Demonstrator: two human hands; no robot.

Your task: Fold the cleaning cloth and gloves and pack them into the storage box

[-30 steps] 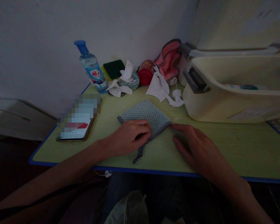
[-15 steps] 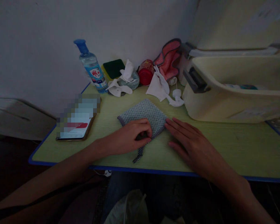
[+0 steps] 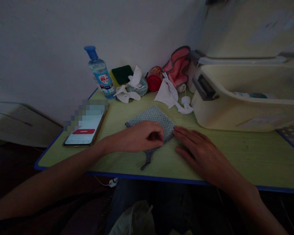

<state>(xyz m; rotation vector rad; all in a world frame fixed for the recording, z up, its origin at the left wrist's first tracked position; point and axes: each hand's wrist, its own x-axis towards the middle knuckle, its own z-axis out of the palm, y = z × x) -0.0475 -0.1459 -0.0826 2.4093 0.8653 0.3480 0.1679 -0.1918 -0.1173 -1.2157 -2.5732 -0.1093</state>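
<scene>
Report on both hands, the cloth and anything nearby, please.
Left hand over cloth, grip unclear. Right hand open, at cloth's right corner. Cloth on table. Phone apart, to its left.

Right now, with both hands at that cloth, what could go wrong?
1. The checked tail of the cloth sticks out toward the front edge of the table; it might crease if the cloth shifts.
2. The left forearm passes close to the phone, near the table's left edge, and could nudge it.
3. The right hand has its fingertips at the cloth's right corner; a push there might ruck it.
</scene>
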